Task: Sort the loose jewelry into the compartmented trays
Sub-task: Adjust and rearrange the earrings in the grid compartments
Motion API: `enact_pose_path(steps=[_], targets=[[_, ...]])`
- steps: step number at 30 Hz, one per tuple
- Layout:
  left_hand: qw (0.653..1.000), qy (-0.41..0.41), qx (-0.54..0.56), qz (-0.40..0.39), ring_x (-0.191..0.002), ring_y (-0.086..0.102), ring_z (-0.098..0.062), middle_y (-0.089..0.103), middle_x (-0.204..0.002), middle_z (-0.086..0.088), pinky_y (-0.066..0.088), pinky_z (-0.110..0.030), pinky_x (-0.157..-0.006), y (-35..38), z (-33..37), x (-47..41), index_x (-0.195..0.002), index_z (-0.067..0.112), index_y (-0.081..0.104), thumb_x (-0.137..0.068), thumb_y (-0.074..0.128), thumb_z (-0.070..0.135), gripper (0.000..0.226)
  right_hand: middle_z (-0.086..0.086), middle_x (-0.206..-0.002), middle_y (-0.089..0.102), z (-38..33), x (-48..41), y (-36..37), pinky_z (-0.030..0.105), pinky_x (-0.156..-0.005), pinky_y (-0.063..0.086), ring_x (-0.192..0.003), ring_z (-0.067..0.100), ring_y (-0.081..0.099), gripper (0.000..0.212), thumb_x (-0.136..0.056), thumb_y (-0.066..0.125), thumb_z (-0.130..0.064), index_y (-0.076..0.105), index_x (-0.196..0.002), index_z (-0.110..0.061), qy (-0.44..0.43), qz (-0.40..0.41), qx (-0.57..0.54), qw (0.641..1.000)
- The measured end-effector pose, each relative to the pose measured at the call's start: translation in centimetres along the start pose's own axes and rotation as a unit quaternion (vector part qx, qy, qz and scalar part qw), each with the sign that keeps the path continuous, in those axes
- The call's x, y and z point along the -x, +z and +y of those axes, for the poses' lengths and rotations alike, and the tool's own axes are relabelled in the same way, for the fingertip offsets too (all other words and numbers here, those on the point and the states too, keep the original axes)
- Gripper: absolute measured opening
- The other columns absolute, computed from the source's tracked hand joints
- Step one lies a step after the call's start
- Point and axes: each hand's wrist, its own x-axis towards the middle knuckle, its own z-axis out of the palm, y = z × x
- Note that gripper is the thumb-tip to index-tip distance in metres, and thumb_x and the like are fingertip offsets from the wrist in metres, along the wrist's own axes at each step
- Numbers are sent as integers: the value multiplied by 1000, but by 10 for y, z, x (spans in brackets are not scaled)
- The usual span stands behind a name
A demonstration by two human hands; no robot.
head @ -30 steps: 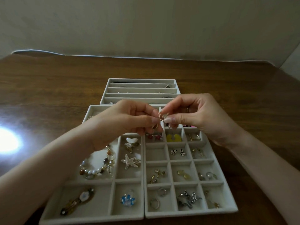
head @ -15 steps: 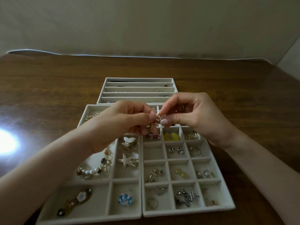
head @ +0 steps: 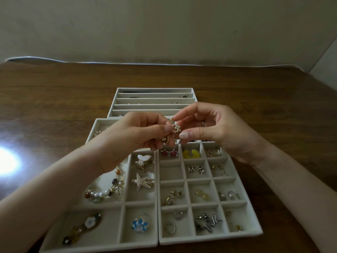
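While both hands were lifted over the trays, a small pearl cluster piece (head: 176, 128) was held in the air between them, above the far end of the two nearer trays. The left hand (head: 138, 133) pinched it from its side, thumb and fingers (head: 160, 129) closed tightly on it. A little gold piece (head: 165, 139) showed just under these fingers, and I could not tell how it was held. The right hand (head: 216, 133) met the pearl piece from the other side. Its forefinger touched the top and its thumb the bottom, so the piece was pinched between them, and the other fingers were loosely bent behind.

Below the hands stood the right tray (head: 209, 239), divided into many small square compartments. In them lay red star earrings (head: 168, 153), yellow pieces (head: 191, 154), checkered earrings (head: 196, 169), two silver hoops (head: 173, 222) and a silver snake piece (head: 209, 222). The left tray (head: 139, 244) touched it side by side and had larger compartments. These held a starfish clip (head: 142, 181), a bead bracelet (head: 104, 193), a blue flower piece (head: 139, 225) and a long flower hair clip (head: 82, 229). Behind both, the far tray (head: 155, 90) had long narrow slots; its contents were too small to tell. All three rested on the brown wooden worktop (head: 54, 99), where a bright spot of light (head: 7, 161) shone at the left edge.
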Motion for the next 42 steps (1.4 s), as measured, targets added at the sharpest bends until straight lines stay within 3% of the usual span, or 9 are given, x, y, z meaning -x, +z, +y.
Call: enact_pose_path(steps=[3, 11, 16, 20, 24, 29, 35, 39, 42], targets=[[1000, 1, -9, -10, -61, 53, -10, 64, -70, -4, 47, -16, -57, 1, 0, 0, -80, 8, 64, -78, 64, 23, 15, 17, -94, 65, 2, 0, 4, 28, -73, 57, -86, 17, 66, 31, -63, 75, -10, 67, -93, -12, -1, 5, 1, 1000], [1000, 5, -28, 10, -58, 53, -8, 64, -70, -5, 46, -17, -56, 3, 2, 0, -80, 8, 63, -73, 60, 24, 18, 4, -87, 70, 2, 0, 5, 27, -71, 58, -81, 17, 67, 16, -77, 67, 4, 67, -87, -8, -28, 25, 9, 999], [998, 6, -49, 27, -58, 55, -9, 67, -72, -6, 48, -19, -58, 5, 1, 0, -78, 10, 63, -71, 61, 25, 16, 4, -79, 70, 1, 0, 5, 27, -66, 58, -71, 17, 68, 14, -76, 69, -1, 69, -89, -6, -34, 37, 43, 998], [997, 17, -51, 48, -58, 56, -8, 66, -73, -9, 48, -18, -57, 5, 2, 0, -80, 7, 63, -71, 61, 23, 19, 10, -83, 72, 1, -1, 4, 32, -69, 59, -76, 22, 70, 19, -73, 69, -11, 69, -91, -5, -16, 35, 19, 999], [997, 23, -63, 45, -59, 58, -9, 69, -74, -8, 49, -19, -58, 7, 1, 0, -80, 8, 63, -71, 62, 24, 18, 7, -80, 72, 4, -1, 5, 28, -66, 58, -74, 21, 70, 12, -76, 66, 1, 67, -87, -2, -6, 55, -21, 998], [997, 23, -60, 51, -56, 57, -7, 67, -69, -4, 49, -17, -57, 8, 2, 0, -78, 11, 65, -71, 62, 24, 15, 7, -84, 73, 2, -1, 4, 31, -69, 59, -76, 20, 70, 21, -73, 67, -6, 69, -94, -6, 25, 35, -48, 998], [997, 7, -64, 40, -62, 59, -11, 69, -73, -5, 50, -20, -61, 6, 0, 0, -78, 13, 67, -70, 62, 27, 17, 8, -81, 73, 2, 0, 5, 30, -66, 58, -76, 22, 71, 14, -72, 69, -5, 67, -86, -3, 24, 42, -39, 998], [994, -5, -106, 6, -60, 58, -8, 70, -72, -4, 49, -18, -59, 1, 6, 2, -84, 9, 67, -75, 60, 23, 18, 5, -78, 72, -1, 1, 5, 25, -64, 57, -71, 18, 70, 10, -74, 69, -1, 67, -83, -4, 1, 45, -7, 999], [987, 3, -162, 23, -55, 57, -4, 69, -67, 1, 49, -15, -57, -7, 9, 2, -87, 10, 70, -84, 59, 14, 12, 4, -79, 71, -1, 1, 6, 24, -65, 56, -71, 17, 69, 10, -76, 70, 1, 68, -84, -5, -16, 45, 29, 998]])
